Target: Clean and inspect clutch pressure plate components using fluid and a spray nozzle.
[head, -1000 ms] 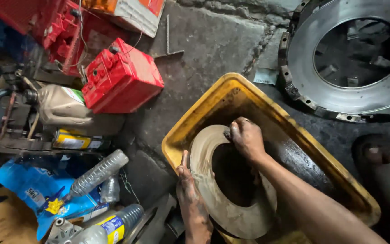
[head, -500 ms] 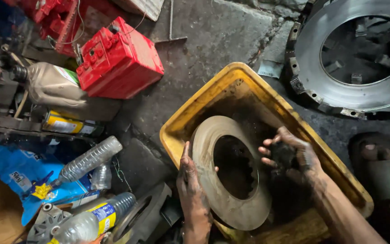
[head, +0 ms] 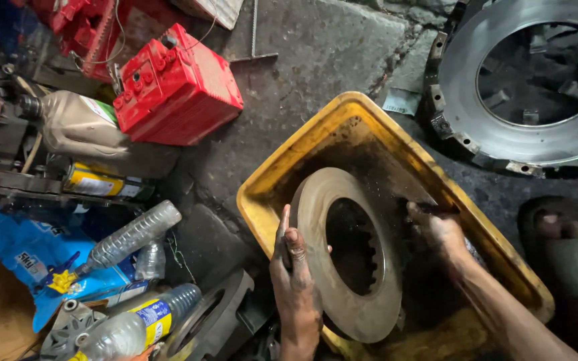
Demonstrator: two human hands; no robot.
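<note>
Disc [head: 349, 264] – round metal plate, rusty tan w/ big centre hole + toothed inner edge – stands tilted on its rim inside yellow tray [head: 265, 190], leaning toward the left wall of it, bottom of tray dark w/ oily grime. Left hand [head: 294, 281] steadies disc's left edge, fingers straight + pressed together, laid flat vs. the face, thumb side up along the rim. Right hand [head: 439, 230] sits down in tray just right of disc, fingers curled into the black muck, knuckles up; can't tell if it pinches anything, tips are hidden in the dirt. Both hands smeared w/ grease. Tray rests on grey concrete floor [head: 329, 53]. Upper right, near tray corner: large steel clutch cover [head: 456, 87], ring-shaped, bolts round its edge. Scrap of paper [head: 401, 101] lies betw. it + tray. Right edge: a foot in a sandal [head: 573, 251], beside tray. Upper left: red battery [head: 178, 87], wires on top. Left of that a grey oil jug [head: 78, 124] on its side, a yellow-labelled can [head: 102, 182] below it. Lower left: clear plastic bottles [head: 132, 234], blue bag [head: 25, 257], dark metal part [head: 212, 314] close to left wrist
</note>
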